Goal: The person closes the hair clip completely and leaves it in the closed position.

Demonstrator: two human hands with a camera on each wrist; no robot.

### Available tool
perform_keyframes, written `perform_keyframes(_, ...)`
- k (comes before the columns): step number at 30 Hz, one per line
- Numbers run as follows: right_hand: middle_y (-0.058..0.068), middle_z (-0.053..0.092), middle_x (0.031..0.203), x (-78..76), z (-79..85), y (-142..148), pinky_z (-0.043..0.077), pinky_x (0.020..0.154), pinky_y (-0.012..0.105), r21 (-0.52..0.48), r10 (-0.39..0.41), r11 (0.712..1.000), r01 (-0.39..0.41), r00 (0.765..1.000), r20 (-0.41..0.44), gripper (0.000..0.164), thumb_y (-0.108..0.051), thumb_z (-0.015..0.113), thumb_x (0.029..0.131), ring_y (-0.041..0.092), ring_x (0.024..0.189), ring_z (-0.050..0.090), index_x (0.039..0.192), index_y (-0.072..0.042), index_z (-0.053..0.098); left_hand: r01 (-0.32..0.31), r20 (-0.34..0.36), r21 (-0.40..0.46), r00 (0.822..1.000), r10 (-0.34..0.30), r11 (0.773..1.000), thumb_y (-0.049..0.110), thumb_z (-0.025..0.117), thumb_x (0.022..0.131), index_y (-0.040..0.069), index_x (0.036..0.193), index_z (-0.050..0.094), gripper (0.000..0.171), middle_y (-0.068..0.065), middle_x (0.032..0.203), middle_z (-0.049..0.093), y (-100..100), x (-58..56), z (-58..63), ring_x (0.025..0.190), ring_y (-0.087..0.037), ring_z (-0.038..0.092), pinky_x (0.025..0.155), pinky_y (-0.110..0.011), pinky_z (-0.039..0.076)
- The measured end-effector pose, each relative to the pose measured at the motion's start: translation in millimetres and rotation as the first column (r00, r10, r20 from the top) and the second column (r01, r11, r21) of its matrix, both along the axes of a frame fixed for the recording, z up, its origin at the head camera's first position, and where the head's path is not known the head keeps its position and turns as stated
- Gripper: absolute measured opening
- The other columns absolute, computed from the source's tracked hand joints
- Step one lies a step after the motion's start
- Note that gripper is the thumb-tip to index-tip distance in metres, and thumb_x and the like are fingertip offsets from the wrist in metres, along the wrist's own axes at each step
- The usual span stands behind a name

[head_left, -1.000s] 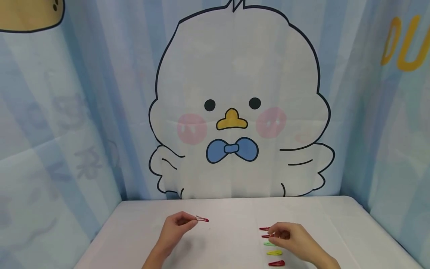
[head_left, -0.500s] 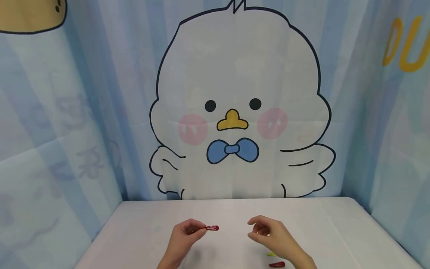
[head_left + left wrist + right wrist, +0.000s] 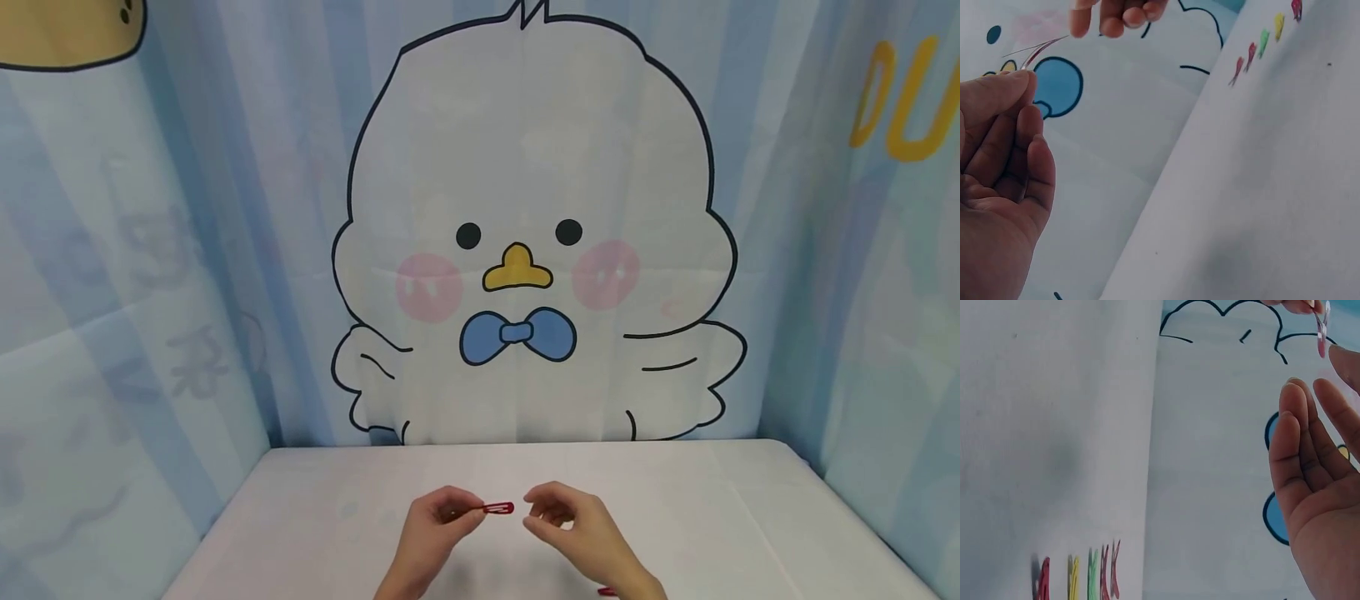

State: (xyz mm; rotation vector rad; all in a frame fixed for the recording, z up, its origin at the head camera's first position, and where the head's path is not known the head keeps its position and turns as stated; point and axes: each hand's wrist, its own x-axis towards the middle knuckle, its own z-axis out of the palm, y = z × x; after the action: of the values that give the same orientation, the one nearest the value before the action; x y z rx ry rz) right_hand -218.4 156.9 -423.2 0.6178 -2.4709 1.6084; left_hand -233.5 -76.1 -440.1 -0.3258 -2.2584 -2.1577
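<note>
Between thumb and index finger, my left hand (image 3: pixel 437 533) pinches a red snap hair clip (image 3: pixel 499 507) by one end, above the table. In the left wrist view the held clip (image 3: pixel 1044 50) shows its two arms spread apart. My right hand (image 3: pixel 581 533) is just to the right of the clip's free end, thumb and fingers apart with nothing between them. In the right wrist view its thumb and index finger stand close to the clip (image 3: pixel 1322 334), not touching it.
Several hair clips lie in a row on the white table (image 3: pixel 712 517): a red one (image 3: pixel 1043 578), a yellow one (image 3: pixel 1073 578), a green one (image 3: pixel 1092 575) and more red ones. In the head view my right arm hides most of them. A curtain with a cartoon chick (image 3: pixel 525 167) hangs behind.
My left hand has moved right with the red hair clip. My right hand has left the row of clips, moving left until it is close to the held clip.
</note>
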Motion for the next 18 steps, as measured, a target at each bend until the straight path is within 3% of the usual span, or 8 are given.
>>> perform_keyframes(4, -0.002, 0.068, 0.091, 1.3, -4.8, -9.1, 0.053, 0.074, 0.028, -0.019, -0.009, 1.000, 0.009, 1.000, 0.015, 0.022, -0.020, 0.076, 0.091, 0.011, 0.078, 0.064, 0.108, -0.007, 0.070, 0.017, 0.010, -0.001, 1.000, -0.017, 1.000, 0.006, 0.077, 0.089, 0.001, 0.102, 0.073, 0.015, -0.006, 0.094, 0.071, 7.2, 2.9, -0.9, 0.086, -0.020, 0.066, 0.077, -0.031, 0.055)
perform_keyframes(11, -0.004, 0.070, 0.085, 2.8, -9.9, -17.0, 0.054, 0.070, 0.029, -0.054, -0.051, 0.997, 0.049, 0.998, -0.039, 0.010, -0.018, 0.075, 0.092, 0.012, 0.074, 0.065, 0.097, -0.011, 0.070, 0.038, 0.013, 0.007, 0.999, -0.038, 0.999, 0.005, 0.076, 0.089, -0.002, 0.104, 0.071, 0.018, -0.006, 0.094, 0.072, 8.9, 5.6, -2.4, 0.087, -0.021, 0.067, 0.079, -0.032, 0.055)
perform_keyframes(18, -0.003, 0.070, 0.086, 5.2, -8.4, -22.6, 0.054, 0.071, 0.029, -0.105, -0.080, 0.991, 0.078, 0.997, -0.015, 0.009, -0.015, 0.077, 0.091, 0.011, 0.076, 0.065, 0.095, -0.009, 0.070, 0.073, 0.027, 0.011, 0.997, -0.073, 0.997, 0.004, 0.078, 0.086, -0.001, 0.106, 0.071, 0.021, -0.006, 0.093, 0.072, 9.6, 6.9, -2.3, 0.083, -0.020, 0.066, 0.074, -0.031, 0.054)
